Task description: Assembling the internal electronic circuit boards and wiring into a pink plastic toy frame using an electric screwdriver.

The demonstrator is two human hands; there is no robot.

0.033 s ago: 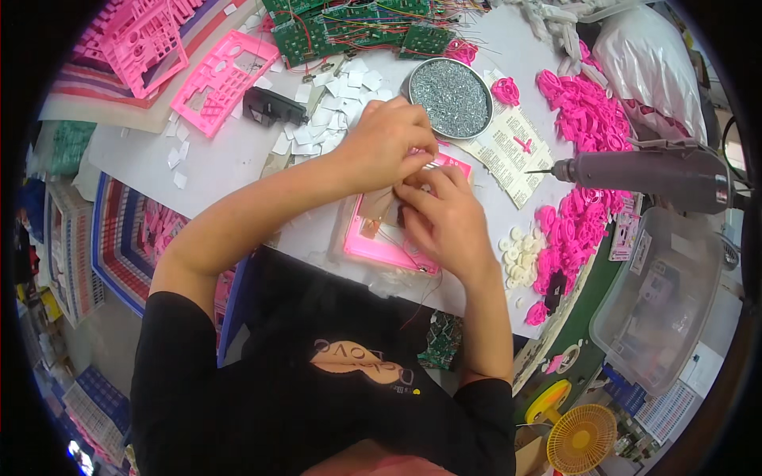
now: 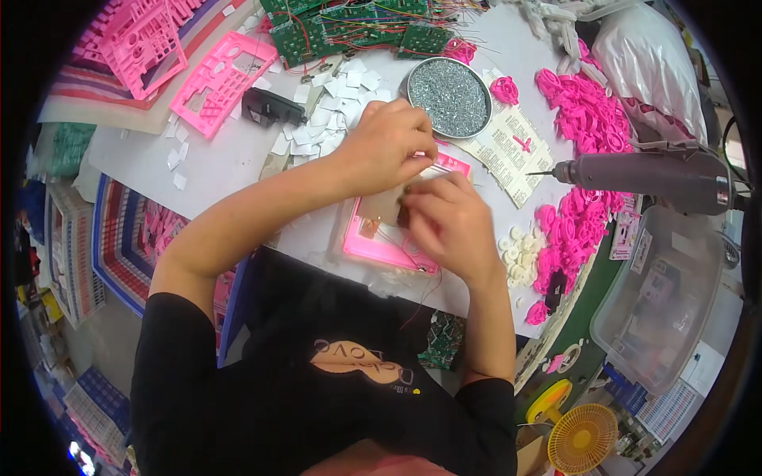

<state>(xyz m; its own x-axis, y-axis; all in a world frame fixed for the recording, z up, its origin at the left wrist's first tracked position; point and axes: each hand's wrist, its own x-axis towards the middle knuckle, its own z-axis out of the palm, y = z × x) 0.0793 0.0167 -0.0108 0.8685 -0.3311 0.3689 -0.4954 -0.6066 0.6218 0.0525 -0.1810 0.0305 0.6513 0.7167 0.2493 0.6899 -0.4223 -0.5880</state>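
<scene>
At the near edge of a pale surface (image 2: 214, 163), just ahead of a person in a black T-shirt (image 2: 278, 412), lies a pink plastic casing (image 2: 381, 252) with a small copper-coloured piece (image 2: 370, 228) inside. Both hands are over it. The right hand (image 2: 456, 222) bends its fingers narrowly above the casing's middle; the left hand (image 2: 397, 141) draws its fingertips close together over the far end. What either one grips, if anything, cannot be told. To the right sit white rings (image 2: 520, 258) and a long heap of bright pink parts (image 2: 571, 107); a power screwdriver (image 2: 647, 176) points its bit left. Farther off, white paper squares (image 2: 341, 99) are scattered left of a round tin (image 2: 409, 97) full of silvery screws (image 2: 451, 99). Green circuit boards (image 2: 305, 40) with coloured wires lie at the far side.
</scene>
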